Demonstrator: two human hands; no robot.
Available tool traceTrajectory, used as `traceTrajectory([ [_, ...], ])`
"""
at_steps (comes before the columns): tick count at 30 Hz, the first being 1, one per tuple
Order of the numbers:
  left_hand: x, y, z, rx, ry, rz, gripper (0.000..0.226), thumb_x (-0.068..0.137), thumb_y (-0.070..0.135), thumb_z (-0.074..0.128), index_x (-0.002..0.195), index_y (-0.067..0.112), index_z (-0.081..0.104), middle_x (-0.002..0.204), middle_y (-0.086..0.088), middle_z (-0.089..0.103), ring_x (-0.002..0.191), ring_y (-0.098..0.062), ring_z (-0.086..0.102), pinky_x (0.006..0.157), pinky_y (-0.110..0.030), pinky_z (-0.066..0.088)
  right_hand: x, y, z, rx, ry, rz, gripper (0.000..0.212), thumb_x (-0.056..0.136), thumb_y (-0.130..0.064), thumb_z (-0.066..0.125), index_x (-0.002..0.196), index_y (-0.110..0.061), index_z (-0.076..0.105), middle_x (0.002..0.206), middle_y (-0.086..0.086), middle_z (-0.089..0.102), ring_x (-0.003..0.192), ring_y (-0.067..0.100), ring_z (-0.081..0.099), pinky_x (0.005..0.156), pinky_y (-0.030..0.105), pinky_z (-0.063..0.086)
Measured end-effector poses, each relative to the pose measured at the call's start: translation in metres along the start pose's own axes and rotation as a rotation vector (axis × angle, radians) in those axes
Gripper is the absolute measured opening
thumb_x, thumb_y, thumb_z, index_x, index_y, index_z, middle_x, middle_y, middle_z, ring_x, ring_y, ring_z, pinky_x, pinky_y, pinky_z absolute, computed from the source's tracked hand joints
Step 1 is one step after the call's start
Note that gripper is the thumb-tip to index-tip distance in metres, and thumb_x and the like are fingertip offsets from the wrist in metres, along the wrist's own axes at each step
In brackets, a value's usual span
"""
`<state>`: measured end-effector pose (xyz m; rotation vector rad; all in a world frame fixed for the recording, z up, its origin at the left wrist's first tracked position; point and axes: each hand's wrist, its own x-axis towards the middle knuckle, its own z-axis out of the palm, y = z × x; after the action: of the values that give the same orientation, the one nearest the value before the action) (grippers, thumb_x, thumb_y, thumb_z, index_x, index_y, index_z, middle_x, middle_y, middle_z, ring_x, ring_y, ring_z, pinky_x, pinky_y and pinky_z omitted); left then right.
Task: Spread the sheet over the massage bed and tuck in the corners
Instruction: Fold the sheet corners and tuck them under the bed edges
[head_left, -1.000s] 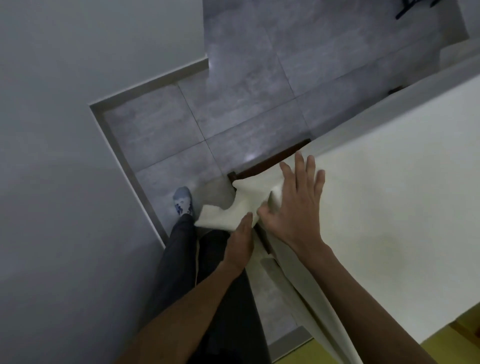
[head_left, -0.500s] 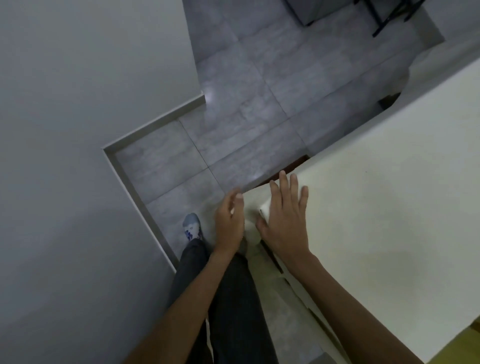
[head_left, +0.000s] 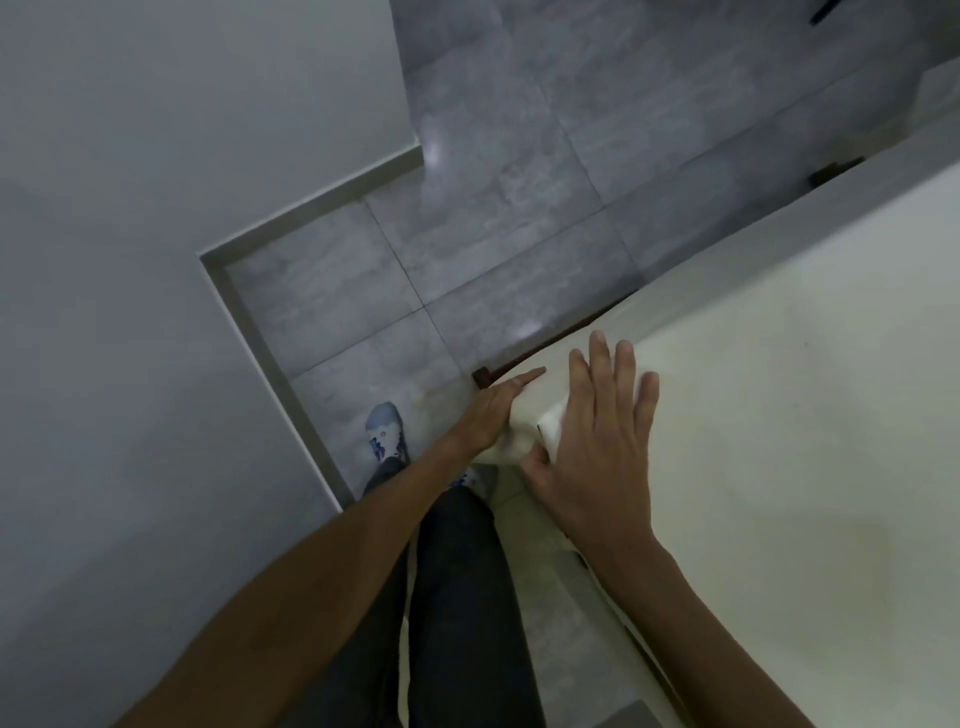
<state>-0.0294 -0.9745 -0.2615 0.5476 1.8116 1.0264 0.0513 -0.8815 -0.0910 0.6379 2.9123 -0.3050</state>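
Note:
A cream sheet (head_left: 779, 415) covers the massage bed, which fills the right side of the head view. A sliver of the bed's dark brown edge (head_left: 483, 375) shows at the near corner. My right hand (head_left: 597, 441) lies flat on top of the sheet at that corner, fingers spread. My left hand (head_left: 493, 410) presses flat against the side of the corner, fingers straight, pushing a bunched fold of sheet (head_left: 519, 441) against the bed. Whether its fingers pinch the cloth is hidden.
A grey tiled floor (head_left: 467, 260) lies beyond the bed. A pale wall (head_left: 130, 364) with a skirting strip (head_left: 270, 353) stands close on the left. My dark trousers (head_left: 452, 597) and a light shoe (head_left: 385, 431) are below, between wall and bed.
The loose flap of sheet that hung off the corner has been folded in against the bed. My left hand moved from gripping it below to pressing the corner's side; my right hand stayed on top.

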Motion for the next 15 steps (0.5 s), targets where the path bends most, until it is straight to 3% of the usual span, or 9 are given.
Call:
traceTrajectory([
  [3,0.013,-0.032,-0.003,0.1,-0.139,-0.112,0.039,0.101,0.027,0.035,0.136,0.013,0.046,0.141,-0.018,0.048,0.126,-0.029,0.048,0.111,-0.04,0.034,0.001,0.001,-0.002,0.008,-0.004,0.003,0.086,0.087,-0.051,0.053,0.152,-0.001,0.028,0.165,0.018,0.014,0.154,0.034,0.0,0.124,0.053,-0.003],
  [6,0.023,-0.041,-0.015,0.145,-0.157,-0.325,0.029,0.105,0.024,0.039,0.125,0.012,0.056,0.132,-0.013,0.058,0.111,-0.023,0.057,0.093,-0.027,0.04,-0.001,-0.001,-0.005,0.02,-0.014,0.007,0.092,0.082,-0.045,0.067,0.152,0.0,0.028,0.165,0.019,0.015,0.154,0.034,0.001,0.124,0.053,-0.003],
  [9,0.01,0.016,-0.045,-0.141,0.05,-0.204,0.04,0.108,0.026,0.028,0.139,0.015,0.05,0.142,0.0,0.051,0.131,-0.012,0.047,0.106,-0.02,0.033,0.0,0.0,-0.007,0.008,-0.026,0.013,0.098,0.078,-0.043,0.073,0.153,-0.001,0.027,0.165,0.019,0.014,0.154,0.034,0.002,0.124,0.053,-0.002],
  [10,0.0,0.044,-0.051,-0.234,0.052,-0.151,0.041,0.108,0.028,0.025,0.142,0.018,0.047,0.145,0.006,0.047,0.134,-0.006,0.042,0.109,-0.017,0.029,0.0,0.0,-0.006,-0.001,-0.028,0.014,0.099,0.078,-0.044,0.073,0.154,-0.001,0.025,0.165,0.019,0.013,0.154,0.034,0.002,0.124,0.054,0.0],
  [13,-0.037,0.112,-0.046,-0.291,-0.122,-0.056,0.036,0.107,0.033,0.027,0.134,0.03,0.05,0.134,0.011,0.053,0.125,-0.001,0.048,0.109,-0.019,0.033,-0.002,-0.003,-0.007,0.026,-0.038,0.043,0.105,0.078,-0.044,0.072,0.155,0.002,0.018,0.165,0.021,0.006,0.154,0.036,-0.001,0.124,0.054,0.007],
  [15,-0.049,0.132,-0.04,-0.28,-0.183,-0.032,0.039,0.105,0.027,0.03,0.139,0.016,0.046,0.131,0.011,0.053,0.121,-0.002,0.051,0.104,-0.017,0.039,-0.002,-0.006,-0.011,0.05,-0.037,0.104,0.109,0.077,-0.044,0.072,0.156,0.003,0.014,0.166,0.022,0.001,0.154,0.036,-0.004,0.125,0.053,0.009],
])
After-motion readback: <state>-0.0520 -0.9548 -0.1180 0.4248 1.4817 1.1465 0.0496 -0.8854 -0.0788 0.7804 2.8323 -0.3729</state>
